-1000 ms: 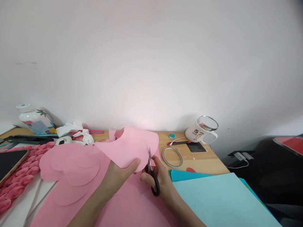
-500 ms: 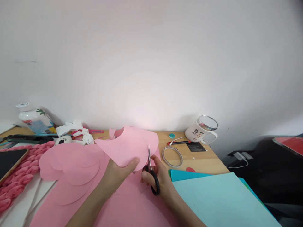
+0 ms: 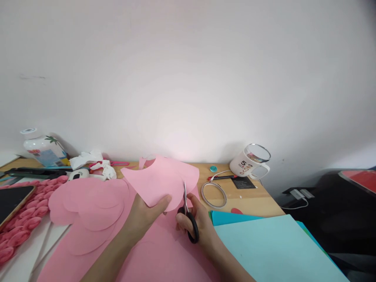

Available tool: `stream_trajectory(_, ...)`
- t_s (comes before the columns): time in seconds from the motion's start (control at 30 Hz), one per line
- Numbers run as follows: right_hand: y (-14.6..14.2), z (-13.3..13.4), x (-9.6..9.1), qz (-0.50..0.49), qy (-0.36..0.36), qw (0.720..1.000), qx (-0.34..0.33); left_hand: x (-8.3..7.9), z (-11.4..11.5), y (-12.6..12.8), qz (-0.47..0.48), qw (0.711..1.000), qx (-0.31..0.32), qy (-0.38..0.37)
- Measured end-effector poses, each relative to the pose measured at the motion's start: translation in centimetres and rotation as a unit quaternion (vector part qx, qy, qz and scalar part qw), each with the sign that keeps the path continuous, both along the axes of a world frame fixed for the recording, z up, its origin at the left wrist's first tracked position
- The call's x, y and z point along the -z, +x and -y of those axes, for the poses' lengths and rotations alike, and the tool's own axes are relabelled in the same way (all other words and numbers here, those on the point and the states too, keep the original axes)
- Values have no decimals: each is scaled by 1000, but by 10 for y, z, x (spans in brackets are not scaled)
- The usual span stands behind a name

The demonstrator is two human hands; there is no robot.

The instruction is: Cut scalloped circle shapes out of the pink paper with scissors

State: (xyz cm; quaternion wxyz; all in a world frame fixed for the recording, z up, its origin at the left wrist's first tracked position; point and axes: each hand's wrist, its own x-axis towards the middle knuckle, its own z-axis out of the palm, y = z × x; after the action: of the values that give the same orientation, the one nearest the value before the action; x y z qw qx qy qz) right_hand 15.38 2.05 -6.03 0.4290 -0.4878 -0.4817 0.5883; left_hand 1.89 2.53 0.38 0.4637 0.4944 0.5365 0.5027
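Note:
My left hand [image 3: 145, 217] pinches the lower edge of a raised pink paper piece [image 3: 160, 180] with a rounded outline. My right hand [image 3: 195, 223] grips black-handled scissors [image 3: 188, 213], thumb and fingers through the loops, the blades pointing up into the paper's right edge. Under both hands lies a large pink sheet [image 3: 152, 258]. Several cut pink petal shapes [image 3: 91, 205] are stacked to the left of my left hand.
Light blue and teal sheets [image 3: 270, 250] lie at the right. A white mug [image 3: 249, 162], a coiled cable [image 3: 214, 194] and a black card sit at the back right. A bottle [image 3: 41, 149], crumpled tissue, pink braided yarn [image 3: 23, 213] and a dark tablet occupy the left.
The raised pink piece has turned and shifted slightly right in my left hand, and the scissors have worked a little further along its edge.

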Motion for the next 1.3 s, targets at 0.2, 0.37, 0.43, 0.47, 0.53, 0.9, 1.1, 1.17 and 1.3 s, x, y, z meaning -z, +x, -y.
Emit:
stream_trajectory(0.2, 0, 1, -3, 0, 5, 1000, 4, 1, -1, 0, 2, 1000, -14, 4)
stream_trajectory(0.37, -1, 2, -6, 2, -8, 1000, 5, 0, -1, -3, -3, 1000, 3, -8)
stream_trajectory(0.43, -1, 2, -6, 7, -13, 1000, 8, 1, -2, -6, -8, 1000, 10, -15)
stream_trajectory(0.47, -2, 2, -7, 9, -14, 1000, 9, 1, -3, -7, -10, 1000, 16, -18)
stream_trajectory(0.53, -2, 2, -8, 13, -15, 1000, 9, 2, -4, -10, -11, 999, 32, -22)
stream_trajectory(0.9, -5, 3, 1, 8, -17, 1000, 5, 6, 1, 0, -40, 999, 15, 25)
stream_trajectory(1.1, -2, 5, -15, -51, -1, 998, -23, 5, 3, 0, -41, 998, 39, 2)
stream_trajectory(1.17, -2, 7, -22, -84, 16, 996, -33, 5, 4, 1, -25, 999, 41, -1)
stream_trajectory(1.3, -1, 7, -28, -113, 49, 991, -44, 6, 5, 4, -2, 999, 46, -1)
